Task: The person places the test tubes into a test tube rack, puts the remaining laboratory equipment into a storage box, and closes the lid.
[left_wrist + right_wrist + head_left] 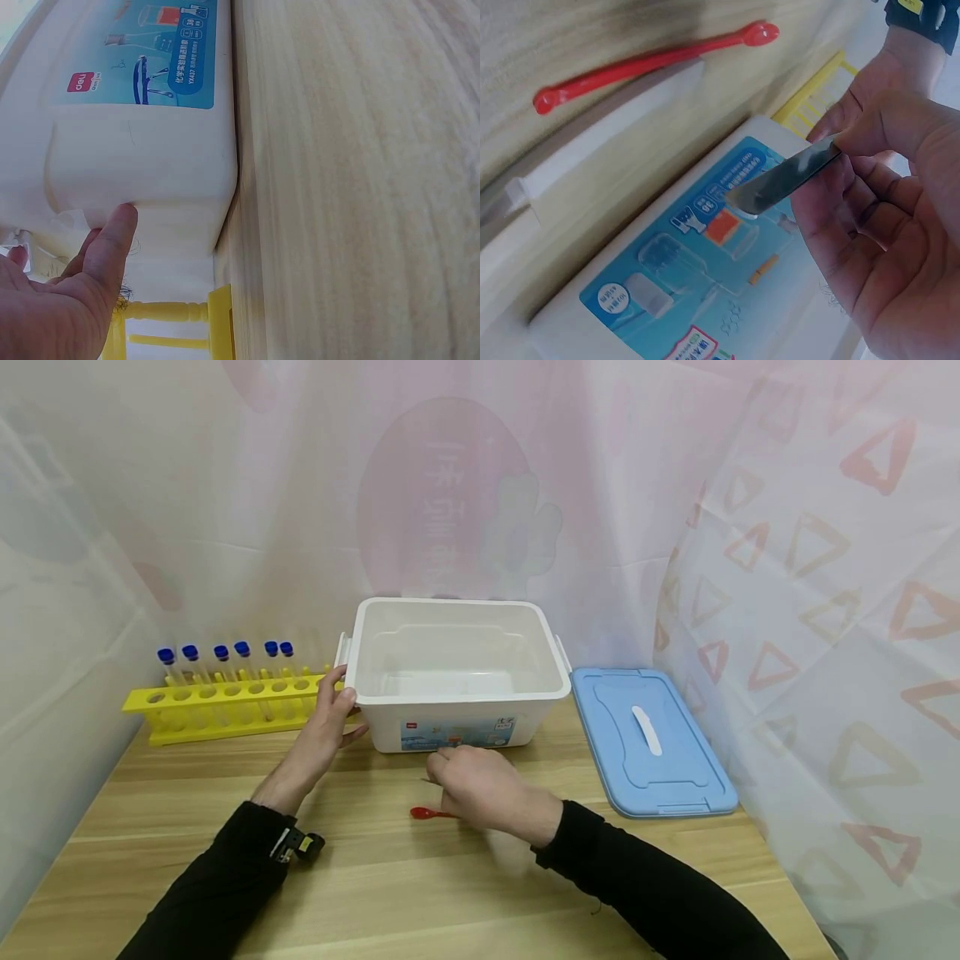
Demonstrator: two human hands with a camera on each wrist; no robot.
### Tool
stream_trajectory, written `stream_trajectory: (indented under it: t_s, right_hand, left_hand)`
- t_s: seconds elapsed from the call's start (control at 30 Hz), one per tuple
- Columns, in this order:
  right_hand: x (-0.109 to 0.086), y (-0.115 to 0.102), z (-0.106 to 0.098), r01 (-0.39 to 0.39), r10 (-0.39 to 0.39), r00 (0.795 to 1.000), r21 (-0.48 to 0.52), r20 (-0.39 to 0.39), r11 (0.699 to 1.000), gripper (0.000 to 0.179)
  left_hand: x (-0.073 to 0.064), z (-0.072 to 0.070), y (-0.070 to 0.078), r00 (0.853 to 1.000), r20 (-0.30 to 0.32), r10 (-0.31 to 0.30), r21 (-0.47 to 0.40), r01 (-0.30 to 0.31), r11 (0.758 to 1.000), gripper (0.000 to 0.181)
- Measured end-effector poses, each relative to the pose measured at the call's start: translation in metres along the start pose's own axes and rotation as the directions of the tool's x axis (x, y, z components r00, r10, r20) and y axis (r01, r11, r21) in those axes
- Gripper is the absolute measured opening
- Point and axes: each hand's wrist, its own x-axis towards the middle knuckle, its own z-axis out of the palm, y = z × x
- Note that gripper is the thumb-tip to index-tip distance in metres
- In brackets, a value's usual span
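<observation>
My left hand (318, 735) is at the left end of a white plastic box (457, 699), its fingers touching the wall below the rim. In the left wrist view a straight finger (111, 251) presses on the box's corner. In front of the box, my right hand (483, 785) pinches a flat metal strip (784, 180) between thumb and fingers; part of it is hidden in the grip. Below that hand lies a red double-ended spoon (652, 67) on the table, partly covered in the head view. Alongside the spoon is a pale flat piece (615, 124), its kind unclear.
A yellow rack (225, 691) with several blue-capped test tubes (198, 664) stands left of the box. To the right, a blue lid (652, 743) with a white handle lies flat on the wooden table (360, 877). Printed curtains (300, 485) enclose the back and sides.
</observation>
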Motion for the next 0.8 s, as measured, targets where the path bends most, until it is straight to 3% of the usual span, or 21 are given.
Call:
stream_trajectory:
  t_s: [0.27, 0.47, 0.8]
  right_hand:
    - [-0.001, 0.005, -0.015, 0.033, -0.033, 0.996, 0.001, -0.080, 0.999, 0.023]
    - [0.000, 0.011, -0.028, 0.047, -0.048, 0.987, -0.009, -0.152, 0.999, 0.019]
    - [0.005, 0.019, -0.054, 0.024, -0.019, 0.984, 0.024, -0.177, 0.999, 0.019]
  left_hand:
    - [0.000, 0.000, 0.000, 1.000, -0.008, 0.009, 0.012, -0.009, 1.000, 0.074]
    - [0.000, 0.000, 0.000, 1.000, -0.008, 0.013, 0.019, -0.013, 1.000, 0.074]
    - [-0.001, 0.000, 0.001, 1.000, -0.010, 0.015, 0.018, -0.015, 1.000, 0.076]
